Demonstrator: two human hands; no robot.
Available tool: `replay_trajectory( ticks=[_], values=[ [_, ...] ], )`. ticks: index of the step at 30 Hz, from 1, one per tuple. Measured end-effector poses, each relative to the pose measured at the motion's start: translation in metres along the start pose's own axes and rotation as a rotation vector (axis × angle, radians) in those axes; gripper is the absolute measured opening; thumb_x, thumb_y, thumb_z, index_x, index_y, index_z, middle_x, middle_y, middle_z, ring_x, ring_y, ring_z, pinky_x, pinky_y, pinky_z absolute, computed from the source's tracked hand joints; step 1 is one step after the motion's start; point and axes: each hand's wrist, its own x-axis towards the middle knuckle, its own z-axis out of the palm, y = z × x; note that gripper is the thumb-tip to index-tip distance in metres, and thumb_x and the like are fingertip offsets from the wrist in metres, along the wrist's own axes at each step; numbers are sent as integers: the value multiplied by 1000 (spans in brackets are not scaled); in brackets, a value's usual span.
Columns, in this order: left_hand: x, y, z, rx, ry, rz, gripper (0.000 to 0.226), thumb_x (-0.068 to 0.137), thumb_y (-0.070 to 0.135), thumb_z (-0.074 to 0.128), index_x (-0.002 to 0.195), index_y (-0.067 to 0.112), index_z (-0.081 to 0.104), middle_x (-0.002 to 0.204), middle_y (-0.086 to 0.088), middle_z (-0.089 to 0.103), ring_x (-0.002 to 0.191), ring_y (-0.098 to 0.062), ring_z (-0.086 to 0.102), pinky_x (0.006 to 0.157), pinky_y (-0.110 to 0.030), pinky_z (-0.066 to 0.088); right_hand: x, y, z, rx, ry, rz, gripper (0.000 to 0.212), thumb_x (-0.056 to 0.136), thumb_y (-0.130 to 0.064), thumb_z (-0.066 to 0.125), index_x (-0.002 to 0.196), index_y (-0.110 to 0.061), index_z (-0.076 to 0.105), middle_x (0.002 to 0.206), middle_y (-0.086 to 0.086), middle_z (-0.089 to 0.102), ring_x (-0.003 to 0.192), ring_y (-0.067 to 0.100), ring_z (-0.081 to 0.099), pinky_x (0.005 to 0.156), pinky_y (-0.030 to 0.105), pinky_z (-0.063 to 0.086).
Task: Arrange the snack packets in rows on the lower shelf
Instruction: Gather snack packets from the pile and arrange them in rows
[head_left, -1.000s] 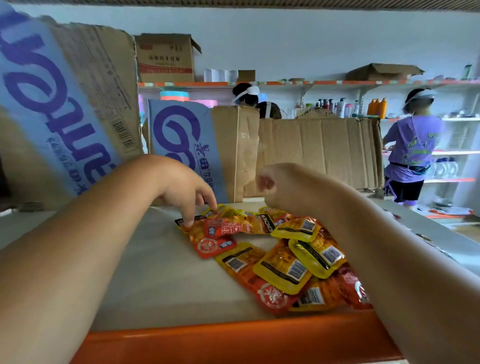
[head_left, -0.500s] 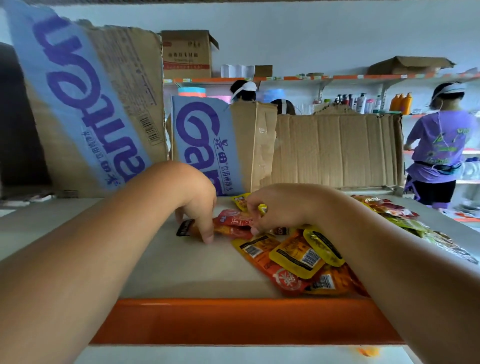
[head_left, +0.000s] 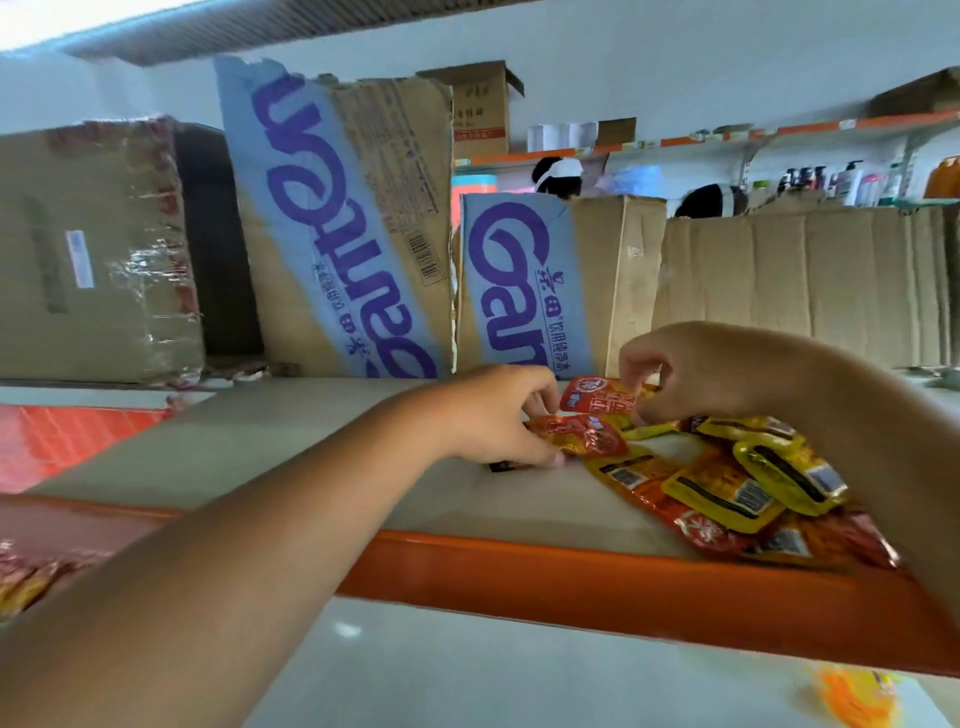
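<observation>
A loose heap of red and yellow snack packets (head_left: 727, 483) lies on the grey shelf (head_left: 322, 457) with an orange front lip, at the right. My left hand (head_left: 493, 415) grips a red packet (head_left: 582, 434) at the heap's left edge; a dark packet end shows under its fingertips. My right hand (head_left: 691, 374) pinches another red packet (head_left: 597, 397) and holds it lifted just above the heap. My right forearm hides the heap's right side.
Cardboard boxes stand along the shelf's back: a taped brown one (head_left: 93, 249), two blue-printed ones (head_left: 337, 223) (head_left: 524, 291) and a plain one (head_left: 800, 280). More packets (head_left: 21, 577) lie at the lower left. People's heads (head_left: 558, 176) show behind the boxes, with stocked shelves beyond.
The view has swung left and tilted. My right hand has lifted a red packet off the heap. My left hand has closed on a red packet at the heap's left edge.
</observation>
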Motion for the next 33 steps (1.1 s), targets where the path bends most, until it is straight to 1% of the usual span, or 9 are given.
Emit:
replay_trajectory(
  ticks=[6, 12, 15, 18, 21, 24, 27, 31, 33],
  values=[
    [-18, -8, -2, 94, 154, 74, 37, 83, 48, 79, 113, 43, 59, 124, 23, 66, 94, 2, 58, 72, -25, 44, 1, -14, -10, -48, 78, -29, 24, 85, -38, 75, 105, -37, 63, 115, -16, 61, 102, 9, 56, 82, 33, 44],
    [-39, -32, -8, 140, 218, 24, 39, 77, 51, 78, 109, 47, 57, 120, 15, 67, 101, -9, 63, 85, -38, 58, 3, -40, 2, 7, 194, -29, 26, 84, -38, 77, 107, -34, 66, 113, -12, 62, 100, 13, 58, 75, 30, 43],
    [-59, -51, -16, 114, 308, 34, 32, 79, 51, 77, 104, 43, 60, 109, 15, 71, 92, -5, 66, 81, -35, 59, 2, -58, 10, 56, 293, -18, 25, 82, -37, 78, 103, -32, 66, 101, -11, 61, 86, 9, 57, 65, 25, 40],
    [-80, -69, -31, 103, 472, 62, 25, 79, 49, 76, 96, 39, 61, 86, 15, 71, 78, 0, 65, 72, -36, 59, -1, -85, 15, 107, 381, -27, 23, 81, -37, 78, 98, -30, 66, 88, -8, 61, 74, 12, 59, 63, 28, 47],
    [-106, -87, -45, 68, 601, 92, 28, 78, 51, 76, 98, 36, 62, 85, 14, 69, 77, -3, 65, 69, -37, 60, -7, -119, 15, 126, 437, -39, 21, 81, -37, 78, 95, -30, 64, 84, -5, 65, 69, 18, 62, 65, 32, 52],
    [-139, -111, -59, 10, 680, 151, 30, 78, 51, 75, 102, 36, 64, 89, 13, 68, 79, -4, 65, 73, -37, 60, -13, -161, 14, 129, 479, -65, 22, 81, -36, 79, 96, -31, 65, 86, -8, 65, 66, 11, 60, 63, 29, 50],
    [-176, -138, -73, 9, 806, 196, 36, 74, 56, 67, 104, 38, 63, 78, 16, 63, 70, 0, 59, 71, -31, 55, -14, -204, 16, 167, 513, -83, 21, 80, -35, 79, 95, -32, 64, 84, -7, 65, 70, 14, 61, 65, 33, 53],
    [-250, -186, -92, 2, 964, 201, 34, 73, 43, 75, 104, 31, 67, 74, 28, 59, 69, 2, 55, 67, -19, 44, -7, -280, 29, 190, 516, -135, 20, 79, -36, 78, 91, -35, 62, 76, -9, 65, 66, 9, 62, 64, 33, 52],
    [-286, -212, -99, 9, 1023, 173, 33, 73, 41, 76, 103, 29, 69, 75, 27, 58, 72, -3, 52, 67, -22, 44, -2, -321, 38, 207, 521, -176, 20, 79, -36, 79, 91, -35, 63, 81, -12, 65, 69, 5, 61, 64, 29, 50]
  ],
)
